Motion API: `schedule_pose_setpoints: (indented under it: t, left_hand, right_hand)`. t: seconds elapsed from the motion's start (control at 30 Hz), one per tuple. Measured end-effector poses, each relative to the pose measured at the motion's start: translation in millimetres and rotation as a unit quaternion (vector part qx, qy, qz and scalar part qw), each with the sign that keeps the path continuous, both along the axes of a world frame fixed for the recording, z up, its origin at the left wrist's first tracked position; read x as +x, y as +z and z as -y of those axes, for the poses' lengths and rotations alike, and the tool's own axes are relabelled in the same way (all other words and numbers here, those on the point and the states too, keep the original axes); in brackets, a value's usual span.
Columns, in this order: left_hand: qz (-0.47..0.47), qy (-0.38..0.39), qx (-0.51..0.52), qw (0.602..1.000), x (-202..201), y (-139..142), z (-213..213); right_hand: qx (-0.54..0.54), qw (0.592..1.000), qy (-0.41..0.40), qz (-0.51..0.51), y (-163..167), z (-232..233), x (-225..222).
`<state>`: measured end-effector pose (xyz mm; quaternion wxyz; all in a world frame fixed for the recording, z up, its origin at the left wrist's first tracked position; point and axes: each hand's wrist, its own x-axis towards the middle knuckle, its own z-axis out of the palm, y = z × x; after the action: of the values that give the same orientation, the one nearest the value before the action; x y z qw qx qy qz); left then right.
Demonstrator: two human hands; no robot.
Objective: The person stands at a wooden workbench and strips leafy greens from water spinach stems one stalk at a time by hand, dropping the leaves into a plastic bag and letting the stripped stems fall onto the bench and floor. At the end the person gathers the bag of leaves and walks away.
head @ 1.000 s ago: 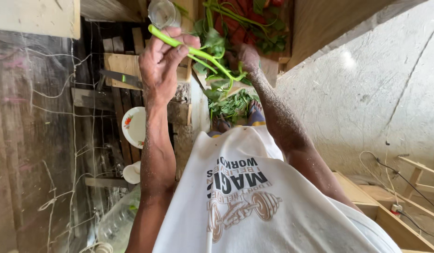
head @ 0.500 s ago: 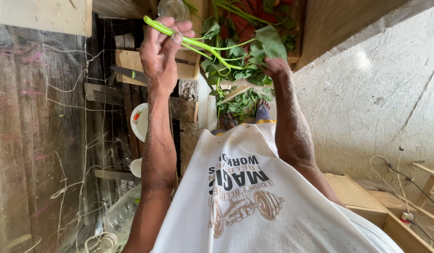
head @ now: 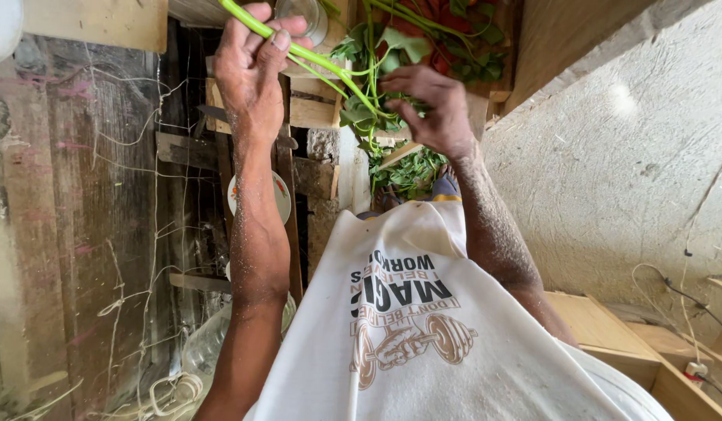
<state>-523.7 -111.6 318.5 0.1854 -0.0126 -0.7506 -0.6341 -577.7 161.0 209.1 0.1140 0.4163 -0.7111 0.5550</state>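
Nearest, a white printed shirt fills the lower middle of the view, with both bare forearms reaching up and away from it. Farther out, the left hand has its fingers curled tight around a long green stalk, which runs slantwise toward the right hand. That hand's fingers are bent closed among the leafy greens at the stalk's far end. Beyond the left wrist, a round white plate stands against dark wooden boards. More leaves lie below the right wrist.
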Motion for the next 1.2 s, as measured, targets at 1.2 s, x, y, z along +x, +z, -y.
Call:
schedule_pose_setpoints:
  t: [1.2]
  left_hand:
    - [-0.100,0.152,0.065,0.981,24.0,-1.2,8.1]
  right_hand:
    - [-0.224,0.804,-0.024,0.551,-32.6,88.3,63.8]
